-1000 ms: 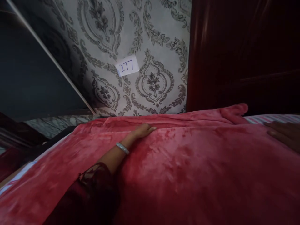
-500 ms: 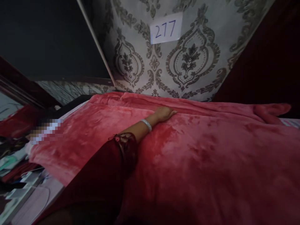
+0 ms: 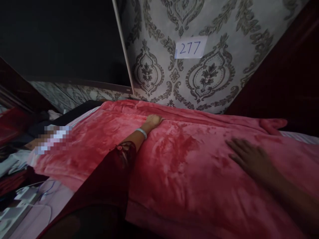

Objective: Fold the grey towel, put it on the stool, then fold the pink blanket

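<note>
A pinkish-red plush blanket [image 3: 174, 159] lies spread before me, its far side doubled into a raised fold along the wall. At the edge of that fold rests my left hand [image 3: 154, 120], fingers curled in on the fabric; a silver bracelet circles the wrist below a dark red sleeve. The fingertips themselves are hidden. Over the right part of the blanket is my right hand [image 3: 248, 156], palm down, bare, with its fingers stretched and apart. It appears to lie flat on the plush, holding nothing.
Behind the blanket rises a patterned wall [image 3: 171, 89] with a paper reading 277 [image 3: 190, 47]. A large dark screen [image 3: 64, 43] stands at left. Power strips [image 3: 18, 207] with cables lie at lower left, near piled clothes. A dark red panel [image 3: 281, 73] slants at right.
My right hand has come into view from the right, over the blanket. The left hand stays at the fold's edge, now farther left in the picture, as the view has shifted.
</note>
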`<state>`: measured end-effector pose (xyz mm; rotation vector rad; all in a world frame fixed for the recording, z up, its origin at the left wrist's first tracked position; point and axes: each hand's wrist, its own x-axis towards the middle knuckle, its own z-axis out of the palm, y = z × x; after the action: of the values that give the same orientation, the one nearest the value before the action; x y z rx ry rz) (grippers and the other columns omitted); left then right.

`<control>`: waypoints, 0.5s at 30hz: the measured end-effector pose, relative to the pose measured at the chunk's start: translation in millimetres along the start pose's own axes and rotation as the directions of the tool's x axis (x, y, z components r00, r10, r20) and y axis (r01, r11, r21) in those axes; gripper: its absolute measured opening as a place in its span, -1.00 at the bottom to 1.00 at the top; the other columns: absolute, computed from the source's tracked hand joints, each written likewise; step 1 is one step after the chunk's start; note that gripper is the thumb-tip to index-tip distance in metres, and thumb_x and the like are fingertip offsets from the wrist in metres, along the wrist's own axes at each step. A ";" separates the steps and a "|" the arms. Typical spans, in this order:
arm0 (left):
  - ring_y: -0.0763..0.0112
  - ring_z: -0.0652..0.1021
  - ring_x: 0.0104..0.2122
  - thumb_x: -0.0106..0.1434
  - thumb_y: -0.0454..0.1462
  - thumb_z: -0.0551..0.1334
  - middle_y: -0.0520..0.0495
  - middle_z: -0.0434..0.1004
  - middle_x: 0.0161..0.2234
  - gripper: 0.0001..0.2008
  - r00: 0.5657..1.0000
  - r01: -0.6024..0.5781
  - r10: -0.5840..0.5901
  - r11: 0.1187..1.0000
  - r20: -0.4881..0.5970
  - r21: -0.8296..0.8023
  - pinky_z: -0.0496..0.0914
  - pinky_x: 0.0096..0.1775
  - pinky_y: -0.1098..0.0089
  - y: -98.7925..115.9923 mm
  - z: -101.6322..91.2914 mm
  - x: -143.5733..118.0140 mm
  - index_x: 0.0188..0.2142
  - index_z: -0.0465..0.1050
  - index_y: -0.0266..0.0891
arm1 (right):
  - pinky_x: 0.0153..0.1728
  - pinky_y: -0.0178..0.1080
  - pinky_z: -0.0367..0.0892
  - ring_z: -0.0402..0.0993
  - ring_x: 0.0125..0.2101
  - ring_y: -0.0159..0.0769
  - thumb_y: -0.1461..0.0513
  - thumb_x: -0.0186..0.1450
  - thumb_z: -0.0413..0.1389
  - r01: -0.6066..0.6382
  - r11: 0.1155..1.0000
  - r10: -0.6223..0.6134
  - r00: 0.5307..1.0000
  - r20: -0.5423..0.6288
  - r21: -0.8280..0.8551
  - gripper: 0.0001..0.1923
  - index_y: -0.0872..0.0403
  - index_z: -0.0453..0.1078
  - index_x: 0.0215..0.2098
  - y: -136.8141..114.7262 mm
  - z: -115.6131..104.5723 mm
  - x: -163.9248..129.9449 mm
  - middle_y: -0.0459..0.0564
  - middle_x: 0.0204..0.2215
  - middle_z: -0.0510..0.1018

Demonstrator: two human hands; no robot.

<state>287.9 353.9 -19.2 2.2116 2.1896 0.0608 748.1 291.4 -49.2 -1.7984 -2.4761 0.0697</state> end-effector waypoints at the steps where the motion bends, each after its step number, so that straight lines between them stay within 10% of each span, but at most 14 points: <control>1: 0.09 0.57 0.05 0.44 0.11 -0.03 -0.38 0.60 0.00 -0.37 1.000 -0.001 0.001 1.000 0.004 0.002 0.35 0.06 0.30 0.5 -0.6 1.5 0.02 0.58 -0.33 | 0.36 0.23 -0.05 -0.07 0.42 0.00 -0.10 0.37 -0.26 0.011 1.000 -0.011 1.000 -0.012 0.010 -0.32 -0.25 0.09 0.42 -8.0 9.6 -4.2 -0.04 0.43 0.11; 9: 0.10 0.53 0.11 0.46 0.05 -0.04 -0.31 0.58 0.07 -0.41 0.997 0.004 -0.010 0.997 0.074 0.078 0.32 0.14 0.27 -52.3 -37.5 -18.3 0.07 0.54 -0.32 | 0.30 0.28 0.07 0.02 0.39 0.06 -0.07 0.43 -0.31 -0.008 0.999 0.010 0.999 -0.043 0.035 -0.31 -0.06 0.10 0.43 -11.6 11.6 -10.8 0.05 0.42 0.13; 15: -0.14 0.11 0.38 0.47 -0.06 0.00 -0.40 -0.02 0.44 -0.34 0.990 0.099 -0.082 0.984 -0.116 0.151 0.02 0.30 -0.19 -112.0 -51.8 -73.1 0.43 -0.02 -0.32 | 0.28 0.32 0.05 -0.10 0.42 0.14 -0.08 0.49 -0.34 -0.024 0.998 0.028 0.997 -0.070 0.058 -0.29 0.02 -0.02 0.49 -101.4 -15.2 -39.8 0.16 0.46 0.00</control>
<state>172.9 281.6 26.5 2.2330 2.4296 0.0081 665.7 221.9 -27.0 -1.7786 -2.3785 0.0763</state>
